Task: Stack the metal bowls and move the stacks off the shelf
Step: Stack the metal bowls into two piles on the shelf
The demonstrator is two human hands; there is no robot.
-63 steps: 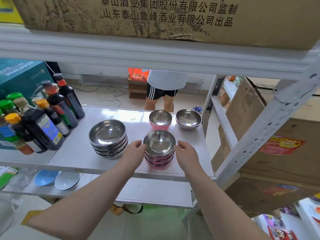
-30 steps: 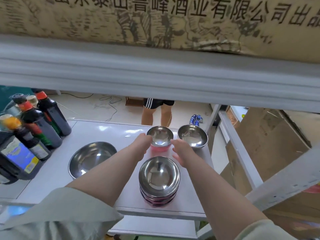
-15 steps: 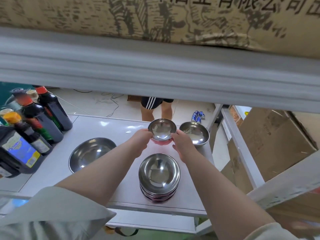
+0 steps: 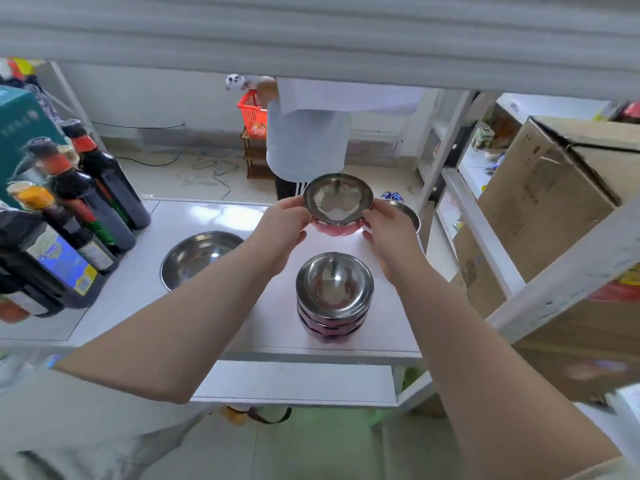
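Stacking step, pink-bottomed bowl [image 4: 337, 199] lifted.
Left hand [image 4: 282, 225], right hand [image 4: 388, 226] curl fingers around its rim; next: lower squarely onto stack [image 4: 334, 296].

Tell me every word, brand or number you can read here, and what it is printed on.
None can be read for certain.
Teal box: pale print, blurred.
Sauce bottle with blue and yellow label: label too blurred.
Cardboard box: dark characters, too small.
Red and yellow sticker on a lower box: unreadable.
Held bowl, bowl stack: no markings.
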